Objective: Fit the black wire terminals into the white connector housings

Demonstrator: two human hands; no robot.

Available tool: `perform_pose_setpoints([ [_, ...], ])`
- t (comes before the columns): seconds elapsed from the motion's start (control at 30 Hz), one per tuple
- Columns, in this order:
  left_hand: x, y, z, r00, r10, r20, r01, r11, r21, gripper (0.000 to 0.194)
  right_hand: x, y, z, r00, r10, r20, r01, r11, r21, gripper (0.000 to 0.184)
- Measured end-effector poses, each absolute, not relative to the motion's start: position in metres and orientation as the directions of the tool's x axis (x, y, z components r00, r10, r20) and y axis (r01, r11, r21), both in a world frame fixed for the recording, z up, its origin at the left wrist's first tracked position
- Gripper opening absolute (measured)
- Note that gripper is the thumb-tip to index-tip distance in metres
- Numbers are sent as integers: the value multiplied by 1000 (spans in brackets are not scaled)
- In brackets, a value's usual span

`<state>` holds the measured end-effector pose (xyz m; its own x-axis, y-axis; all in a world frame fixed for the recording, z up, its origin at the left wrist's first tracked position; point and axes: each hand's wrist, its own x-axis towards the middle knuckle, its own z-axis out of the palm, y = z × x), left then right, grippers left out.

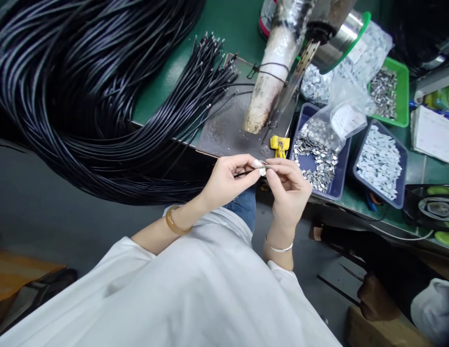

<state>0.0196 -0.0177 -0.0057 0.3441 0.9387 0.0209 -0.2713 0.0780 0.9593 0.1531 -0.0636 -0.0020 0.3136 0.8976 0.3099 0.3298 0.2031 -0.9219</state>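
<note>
In front of my body, at the bench edge, both hands meet fingertip to fingertip. My left hand [234, 174] pinches a black cable [243, 173] near its end, and white tape wraps a fingertip. My right hand [288, 185] closes thumb and fingers at the cable's tip, on a small piece too hidden to name. Just beyond the hands sits a yellow clip-like part [280, 143] beneath a soldering iron [296, 72]. A large bundle of black cables [166, 115] lies to the left, its cut ends fanned onto a dark board [224, 127].
A blue bin [338, 185] with small metal parts stands right of my hands, beside another bin [401, 193] of pale connectors. Behind them are a green tray [401, 120], a solder wire spool [342, 43] and plastic bags [349, 96]. A co-worker's dark-clothed leg [372, 250] is lower right.
</note>
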Motion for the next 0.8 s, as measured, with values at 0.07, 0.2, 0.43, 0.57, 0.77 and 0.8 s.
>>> perform_pose_setpoints([
  [0.07, 19, -19, -7, 341, 940, 24, -221, 55, 974, 12, 154, -62, -4, 309, 905, 292, 313, 193, -930, 4],
  [0.2, 15, -19, -6, 350, 936, 30, -104, 7, 995, 13, 157, -62, -4, 290, 924, 248, 302, 157, -940, 4],
  [0.43, 0, -13, -19, 421, 790, 446, 307, -587, 750, 19, 160, -61, -1, 180, 938, 296, 499, 172, -849, 7],
  [0.57, 3, -20, -24, 369, 792, 487, 334, -601, 726, 36, 159, -58, -7, 210, 959, 190, 220, 143, -965, 10],
  [0.77, 13, -29, -14, 376, 926, -23, -81, 57, 995, 11, 150, -58, -9, 284, 944, 167, -28, 183, -983, 19],
  [0.8, 14, -29, -13, 417, 907, -54, -138, 122, 983, 12, 149, -58, -8, 306, 936, 174, 16, 178, -984, 18],
])
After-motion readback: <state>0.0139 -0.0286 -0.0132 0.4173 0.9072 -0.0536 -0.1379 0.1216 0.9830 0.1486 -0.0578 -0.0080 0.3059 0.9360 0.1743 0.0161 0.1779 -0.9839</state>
